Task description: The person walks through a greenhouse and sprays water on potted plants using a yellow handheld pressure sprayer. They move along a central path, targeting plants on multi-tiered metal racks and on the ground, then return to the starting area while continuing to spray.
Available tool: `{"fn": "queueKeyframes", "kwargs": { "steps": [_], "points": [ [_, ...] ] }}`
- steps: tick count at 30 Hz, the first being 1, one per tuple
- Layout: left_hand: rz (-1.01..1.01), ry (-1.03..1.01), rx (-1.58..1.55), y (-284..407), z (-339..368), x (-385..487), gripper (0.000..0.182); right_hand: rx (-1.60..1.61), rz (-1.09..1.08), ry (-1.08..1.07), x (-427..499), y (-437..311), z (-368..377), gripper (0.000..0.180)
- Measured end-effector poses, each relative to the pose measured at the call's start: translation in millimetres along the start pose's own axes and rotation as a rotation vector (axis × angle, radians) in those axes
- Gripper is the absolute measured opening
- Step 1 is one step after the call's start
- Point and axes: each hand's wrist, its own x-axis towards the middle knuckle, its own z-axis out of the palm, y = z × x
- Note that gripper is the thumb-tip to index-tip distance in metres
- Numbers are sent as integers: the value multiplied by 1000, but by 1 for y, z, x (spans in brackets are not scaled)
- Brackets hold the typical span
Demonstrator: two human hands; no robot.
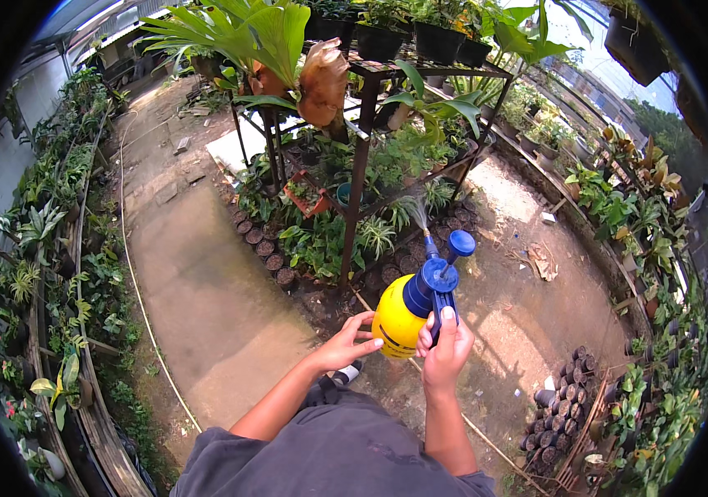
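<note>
A yellow pressure sprayer bottle point(394, 314) with a blue pump top is held out in front of me. My right hand point(446, 348) grips its blue handle, the thumb up on the trigger. From the blue nozzle point(430, 242) a fan of water spray point(419, 211) goes out towards the low plants. My left hand point(351, 338) is at the side of the yellow bottle, fingers spread; whether they touch it or only come close is hard to tell. Past the nozzle stand spider plants point(377, 236) and small dark pots of soil point(391, 273) on the ground.
A metal plant rack point(357, 186) rises ahead, bearing black pots point(379, 42) and a staghorn fern point(267, 37). A pale hose point(136, 279) runs along the path at left. Stacked small pots point(556, 416) lie at right. Plant shelves line both sides.
</note>
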Motion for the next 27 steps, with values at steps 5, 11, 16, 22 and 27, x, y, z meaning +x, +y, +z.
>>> {"fn": "queueKeyframes", "kwargs": {
  "steps": [5, 11, 16, 22, 27],
  "points": [
    [-66, -121, -38, -27, 35, -58, 86, 27, 34, 85, -45, 16, -31, 41],
    [-203, -200, -6, -54, 70, -130, 90, -101, 183, -45, -96, 63, -74, 41],
    [-226, -139, 30, -68, 77, -155, 93, -190, 312, -50, -140, 98, -87, 41],
    [-160, 73, -29, -86, 70, -127, 96, -385, 377, -174, -179, 120, -73, 43],
    [-197, 92, 10, -69, 38, -116, 88, -340, 456, -207, -183, 149, -48, 41]
  ]
}}
